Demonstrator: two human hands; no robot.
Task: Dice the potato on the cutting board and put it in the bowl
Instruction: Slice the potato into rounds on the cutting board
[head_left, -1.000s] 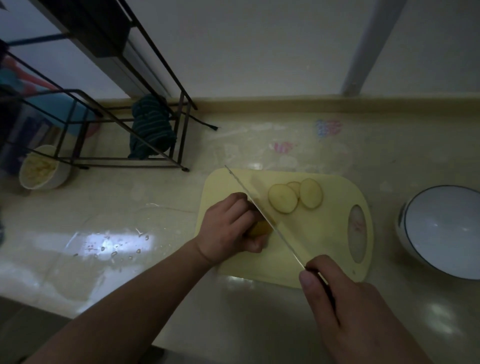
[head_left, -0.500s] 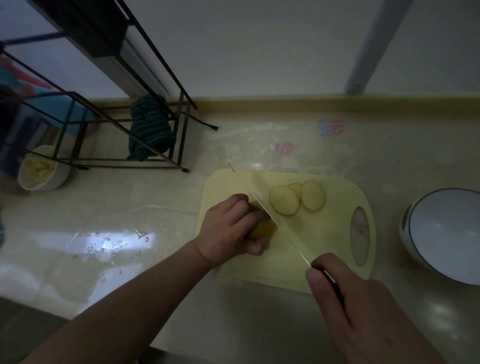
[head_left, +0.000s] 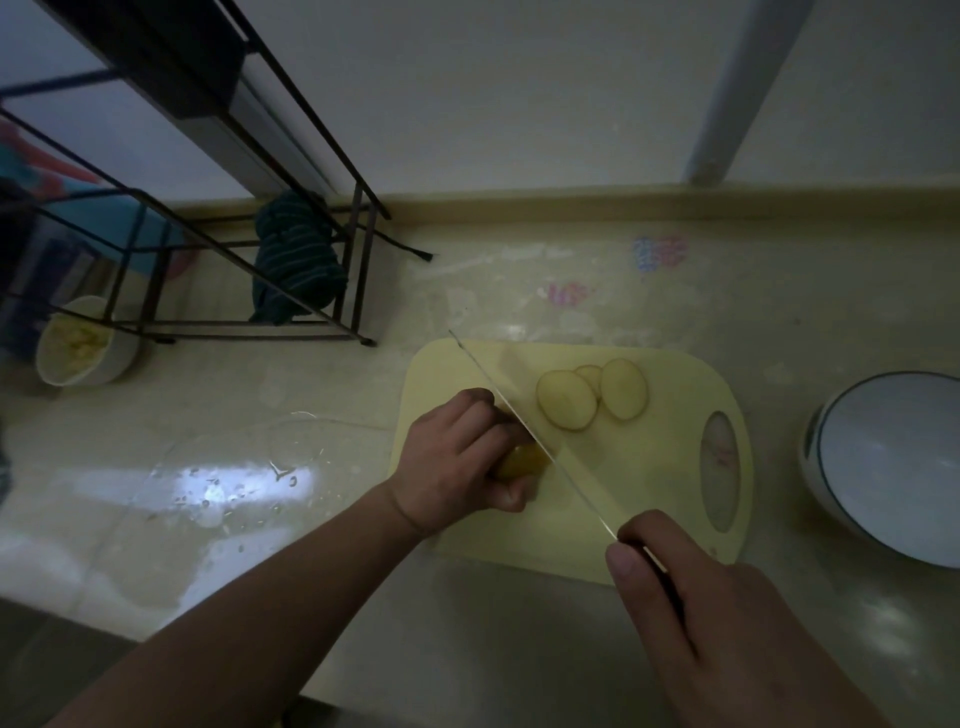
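The left hand (head_left: 457, 457) curls over the potato (head_left: 522, 461) at the left side of the board (head_left: 649, 499), fingers bent and gripping it so that only its yellow cut end shows past the knuckles. The right hand (head_left: 701, 613) grasps the handle of the knife (head_left: 530, 431), thumb along the top, at the board's near edge. The blade runs diagonally from that hand up and left across the board, its edge just beside the left hand's knuckles and over the exposed end of the potato; whether it touches the potato cannot be told in the dim light.

Three slices (head_left: 592, 397) lie flat and overlapping near the far edge of the board, right of the blade. The board is pale yellow with an oval handle hole at its right end and rests on the glossy surface (head_left: 519, 623).

The bowl (head_left: 893, 467), white with a dark rim line, stands on the surface to the right of the board, apart from it, partly cut off by the frame edge.

At far left a smaller white bowl (head_left: 83, 345) holds pale yellow pieces, beside a black wire rack (head_left: 291, 218) with a dark striped cloth (head_left: 296, 265) under it. Water drops (head_left: 218, 483) glint on the surface left of the board.
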